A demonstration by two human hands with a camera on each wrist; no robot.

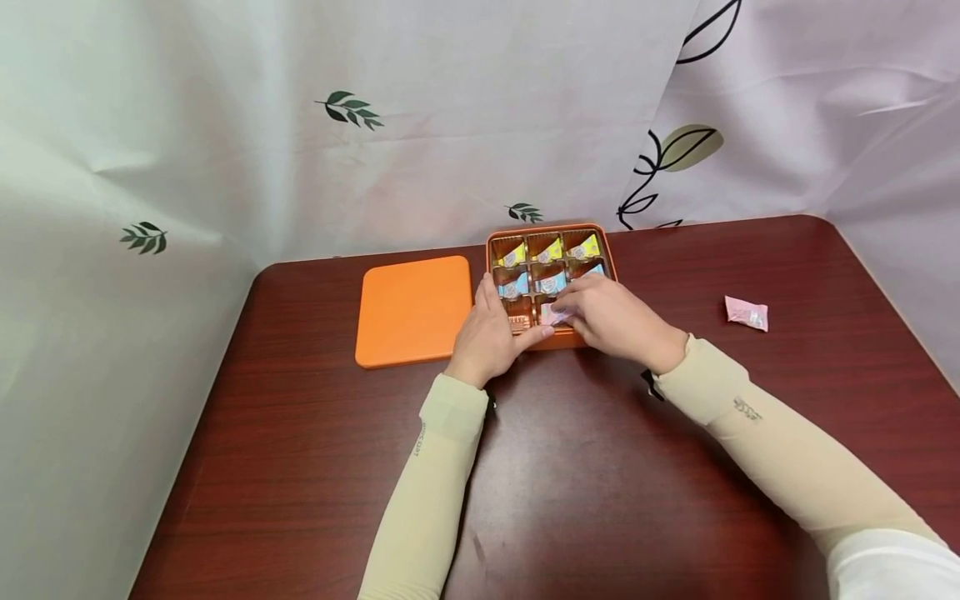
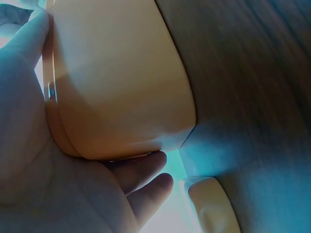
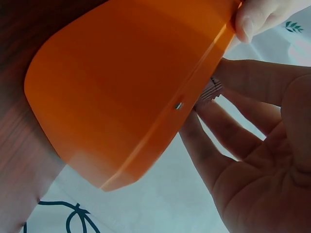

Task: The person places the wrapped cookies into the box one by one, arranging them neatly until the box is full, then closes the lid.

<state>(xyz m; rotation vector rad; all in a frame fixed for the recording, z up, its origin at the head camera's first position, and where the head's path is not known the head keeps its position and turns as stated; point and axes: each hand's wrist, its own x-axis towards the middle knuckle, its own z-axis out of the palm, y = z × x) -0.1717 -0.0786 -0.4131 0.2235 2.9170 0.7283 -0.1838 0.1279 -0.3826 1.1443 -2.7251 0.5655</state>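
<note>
An orange tin (image 1: pixel 566 341) with a brown divided tray inside stands at the back of the table. Yellow-wrapped candies (image 1: pixel 549 250) sit in its back row and blue-wrapped candies (image 1: pixel 514 286) in its middle row. My left hand (image 1: pixel 486 333) holds the tin's front left corner, thumb along the front rim and fingers along the left side. Over the front row, my right hand (image 1: pixel 611 317) pinches a pink-wrapped candy (image 1: pixel 551 315) in the middle compartment; its serrated wrapper end (image 3: pixel 212 91) shows between the fingers in the right wrist view. My right hand hides the front right compartment.
An orange lid (image 1: pixel 414 311) lies flat on the table, left of the tin. Another pink-wrapped candy (image 1: pixel 747 313) lies on the dark red wooden table (image 1: pixel 570 492) at the right. A pale curtain with leaf prints (image 1: pixel 450 125) hangs behind the table.
</note>
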